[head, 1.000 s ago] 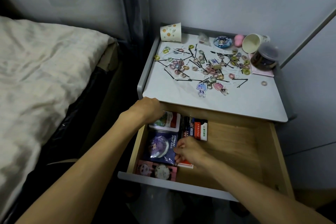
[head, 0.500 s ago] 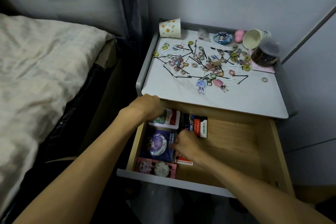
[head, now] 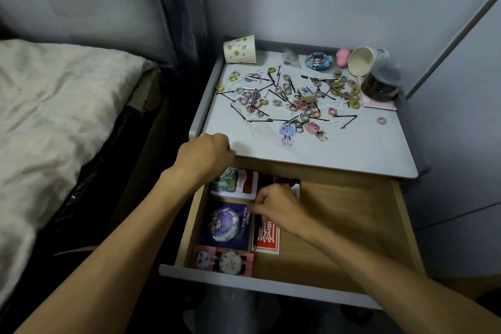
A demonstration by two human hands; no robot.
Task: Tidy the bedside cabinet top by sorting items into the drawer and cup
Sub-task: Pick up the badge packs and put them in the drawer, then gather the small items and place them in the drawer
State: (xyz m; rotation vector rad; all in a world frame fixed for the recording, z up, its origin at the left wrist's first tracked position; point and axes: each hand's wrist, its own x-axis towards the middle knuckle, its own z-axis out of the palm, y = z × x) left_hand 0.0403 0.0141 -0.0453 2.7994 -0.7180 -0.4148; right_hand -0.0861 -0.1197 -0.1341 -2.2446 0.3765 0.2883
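Reaching into the open drawer (head: 352, 225) with both hands. Left hand (head: 203, 154) curled at its far corner, just under the cabinet top's (head: 352, 149) front edge; cannot tell whether holding anything. Right hand (head: 276, 206) curled too, fingertips at the blue card's (head: 225, 225) corner, beside the red pack (head: 267, 238); grip unclear. Beyond the left hand, hair ties and pins (head: 284, 95) scattered, cup (head: 240, 49) upright behind them. Risks: dragging the card askew over its neighbours; knocking knuckles on the top's edge when lifting out. Partly hidden under both hands: back cards (head: 235, 183).
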